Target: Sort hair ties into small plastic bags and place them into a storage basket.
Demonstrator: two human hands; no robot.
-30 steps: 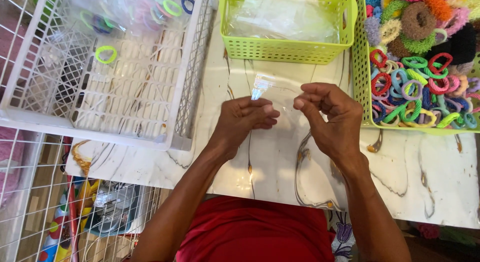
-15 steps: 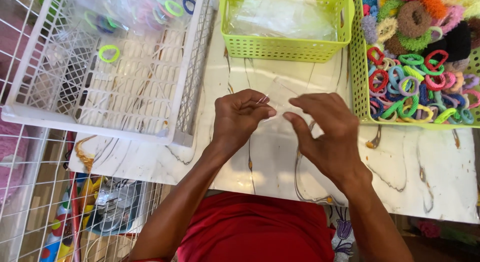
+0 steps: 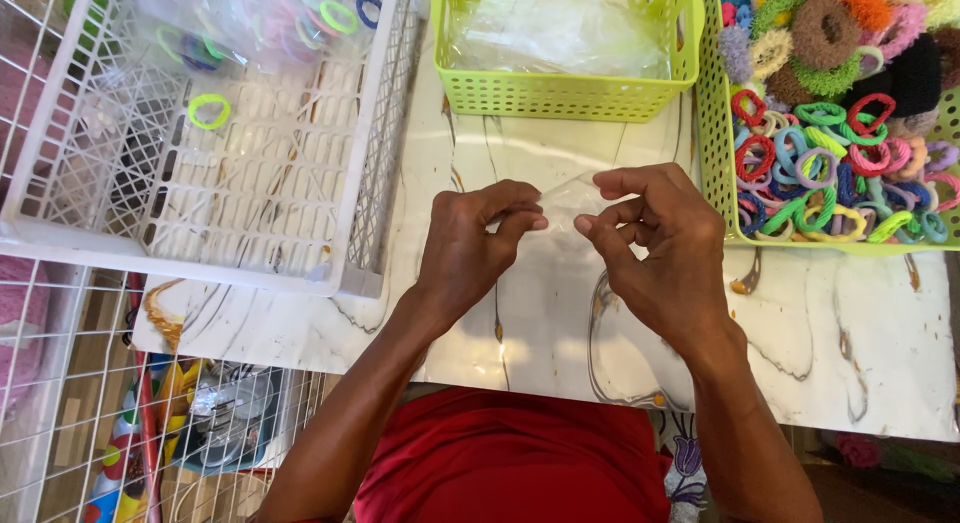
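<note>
Over the middle of the marble-patterned counter [image 3: 560, 313], I am holding a small clear plastic bag [image 3: 572, 195] between both hands. My left hand [image 3: 470, 245] is pinching the bag's left edge, with the thumb pressing against the curled forefinger; its fingers [image 3: 512, 221] are bunching close together. My right hand [image 3: 665, 245] is gripping the bag's right side, thumb and forefinger pinching the film while the other fingers are curling in under the palm. The bag is hanging just above the counter, between the two hands, and it is so transparent that I cannot tell whether anything is lying inside it.

Farther away, straight beyond the hands, a lime-green plastic basket [image 3: 565, 91] is sitting on the counter and holding a loose stack of clear plastic bags [image 3: 555, 28]. To the right, a second lime-green basket [image 3: 715, 173] is standing just beside my right hand, and it is brimming with small coloured hair ties [image 3: 830, 168] in red, green, blue, pink and yellow, with fluffy scrunchies [image 3: 825, 28] piling up at its far end. To the left, a large white slatted crate [image 3: 200, 183] is resting partly over the counter's edge; a lone lime-green hair tie [image 3: 209, 111] is lying on its floor, and filled clear packets of ties [image 3: 270, 28] are lying at its far side. Near left, below the counter, a white wire rack [image 3: 90, 423] is showing, with mixed coloured items behind its bars that I cannot make out. My red shirt [image 3: 510, 458] is filling the near edge.
</note>
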